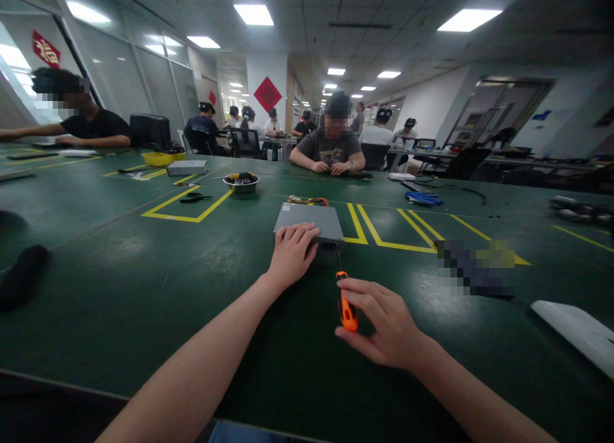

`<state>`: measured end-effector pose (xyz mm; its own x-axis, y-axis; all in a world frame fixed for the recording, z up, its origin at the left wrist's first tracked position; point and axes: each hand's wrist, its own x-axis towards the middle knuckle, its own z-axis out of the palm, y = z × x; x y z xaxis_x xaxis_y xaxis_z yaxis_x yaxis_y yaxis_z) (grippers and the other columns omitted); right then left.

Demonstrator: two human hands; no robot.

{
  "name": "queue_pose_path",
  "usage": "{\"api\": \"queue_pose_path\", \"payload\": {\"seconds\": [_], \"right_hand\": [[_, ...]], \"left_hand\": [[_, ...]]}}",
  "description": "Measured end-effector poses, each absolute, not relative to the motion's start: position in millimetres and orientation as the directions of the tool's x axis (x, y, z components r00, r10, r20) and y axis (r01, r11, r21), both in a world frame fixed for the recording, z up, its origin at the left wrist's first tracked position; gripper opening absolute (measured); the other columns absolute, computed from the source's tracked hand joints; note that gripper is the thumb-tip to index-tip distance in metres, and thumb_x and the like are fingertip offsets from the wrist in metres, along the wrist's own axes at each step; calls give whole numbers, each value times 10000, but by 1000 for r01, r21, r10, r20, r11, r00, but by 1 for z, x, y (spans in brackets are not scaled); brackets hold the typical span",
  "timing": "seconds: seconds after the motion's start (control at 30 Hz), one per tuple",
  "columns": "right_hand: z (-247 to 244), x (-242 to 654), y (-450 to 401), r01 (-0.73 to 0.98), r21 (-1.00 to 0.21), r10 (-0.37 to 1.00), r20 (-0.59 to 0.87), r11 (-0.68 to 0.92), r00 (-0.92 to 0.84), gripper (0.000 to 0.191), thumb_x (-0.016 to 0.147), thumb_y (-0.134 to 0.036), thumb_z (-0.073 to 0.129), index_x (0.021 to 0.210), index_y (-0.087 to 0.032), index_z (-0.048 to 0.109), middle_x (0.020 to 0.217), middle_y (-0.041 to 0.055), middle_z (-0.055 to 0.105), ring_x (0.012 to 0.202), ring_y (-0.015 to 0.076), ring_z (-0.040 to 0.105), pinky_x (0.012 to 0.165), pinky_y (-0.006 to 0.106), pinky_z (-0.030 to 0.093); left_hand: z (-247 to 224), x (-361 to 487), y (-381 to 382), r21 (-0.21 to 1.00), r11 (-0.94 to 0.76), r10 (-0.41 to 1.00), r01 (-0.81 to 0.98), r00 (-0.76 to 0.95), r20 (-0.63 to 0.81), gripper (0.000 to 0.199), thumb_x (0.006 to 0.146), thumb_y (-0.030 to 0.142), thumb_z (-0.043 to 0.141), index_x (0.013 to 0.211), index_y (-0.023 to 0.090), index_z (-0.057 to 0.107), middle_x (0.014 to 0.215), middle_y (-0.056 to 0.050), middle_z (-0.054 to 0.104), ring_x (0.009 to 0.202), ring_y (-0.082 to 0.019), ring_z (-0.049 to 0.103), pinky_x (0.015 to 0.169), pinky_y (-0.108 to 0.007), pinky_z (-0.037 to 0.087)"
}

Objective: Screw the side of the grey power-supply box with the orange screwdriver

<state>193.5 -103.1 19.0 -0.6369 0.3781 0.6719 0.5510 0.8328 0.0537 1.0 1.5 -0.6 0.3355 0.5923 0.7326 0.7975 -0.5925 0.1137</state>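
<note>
A grey metal power supply unit [319,218] lies on the green table, with coloured cables [309,201] at its far side. My left hand [293,251] grips its near left part, fingers over the top cover; the thumb is mostly hidden. An orange and black screwdriver [347,312] points away from me, its thin shaft reaching the unit's near right corner. My right hand [384,321] holds the handle loosely from the right, between fingers and thumb. Whether the tip sits in a screw is too small to tell.
Beyond the unit stands a metal bowl [241,184] with tools. Black pliers [196,197] lie inside yellow tape marks on the left. Blue gloves [422,198] and a white object [575,331] are on the right. A co-worker [329,149] sits opposite.
</note>
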Motion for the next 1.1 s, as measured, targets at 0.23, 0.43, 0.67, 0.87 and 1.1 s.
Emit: {"api": "queue_pose_path", "payload": {"seconds": [0.23,0.43,0.67,0.87,1.1], "right_hand": [[19,197,-104,552,40,410,624,833,-665,322,875,-329,463,1159,-177,449,1138,158,543,965,238,589,728,372,515],[24,195,-104,538,37,414,595,842,-689,350,878,-329,438,1177,-150,462,1165,173,523,967,239,586,719,366,520],[20,196,-103,563,-10,393,727,826,-563,253,834,-321,540,1020,-182,439,1025,135,600,862,212,625,680,339,536],[23,194,-106,547,41,418,598,836,-683,353,876,-327,427,1191,-172,458,1160,157,512,939,222,589,707,340,518],[18,195,-102,546,23,418,616,838,-668,330,842,-355,515,1103,-158,466,1163,166,522,923,229,589,725,364,511]], "left_hand": [[-2,1,3,112,-594,587,796,335,737,271,881,268,446,1145,244,502,1241,-15,555,1145,-186,461,952,-380,279],[-1,1,2,110,-590,589,800,334,735,269,883,266,442,1143,244,507,1240,-17,555,1149,-187,459,957,-379,278],[0,1,1,109,-591,592,799,339,731,267,883,271,441,1139,240,508,1240,-21,556,1153,-192,458,957,-382,276],[-1,1,1,112,-591,593,799,336,732,270,880,264,445,1142,242,507,1242,-20,555,1153,-188,457,962,-381,274],[-1,1,2,116,-587,599,802,333,728,273,879,269,444,1142,245,509,1241,-22,555,1156,-193,452,961,-387,276]]}}
